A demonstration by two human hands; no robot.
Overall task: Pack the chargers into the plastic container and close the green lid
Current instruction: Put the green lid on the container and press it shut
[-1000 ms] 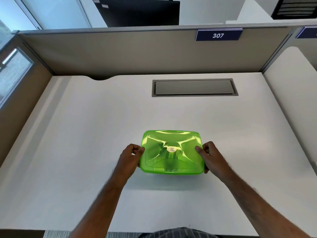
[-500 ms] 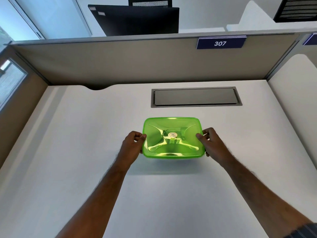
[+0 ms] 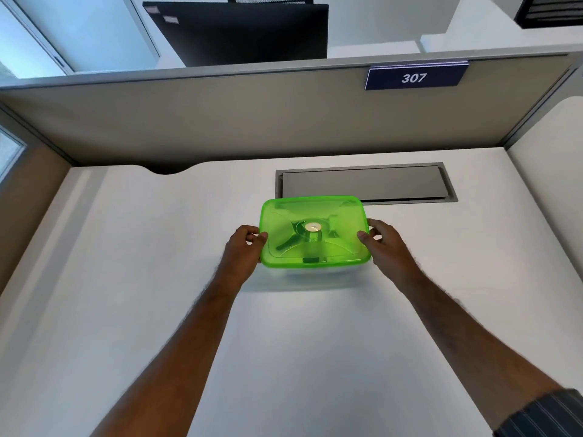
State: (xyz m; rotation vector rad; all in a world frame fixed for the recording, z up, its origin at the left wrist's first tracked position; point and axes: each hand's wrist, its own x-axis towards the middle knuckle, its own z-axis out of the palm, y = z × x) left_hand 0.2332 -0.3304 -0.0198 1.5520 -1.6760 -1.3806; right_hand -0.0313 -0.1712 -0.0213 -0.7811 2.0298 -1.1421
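Observation:
A clear plastic container (image 3: 318, 273) with its translucent green lid (image 3: 344, 234) on top sits on the white desk (image 3: 126, 279), just in front of the cable hatch. Dark shapes show faintly through the lid; I cannot tell what they are. My left hand (image 3: 241, 253) grips the container's left edge, thumb on the lid rim. My right hand (image 3: 386, 247) grips the right edge the same way. Both arms are stretched forward.
A grey metal cable hatch (image 3: 366, 184) is set into the desk right behind the container. Beige cubicle partitions (image 3: 252, 121) wall the desk at the back and both sides, with a blue "307" sign (image 3: 415, 77). A black monitor back (image 3: 246, 33) rises beyond.
Both hands have carried the lidded container away from me across the desk, from the near middle to just in front of the hatch. My arms have stretched out.

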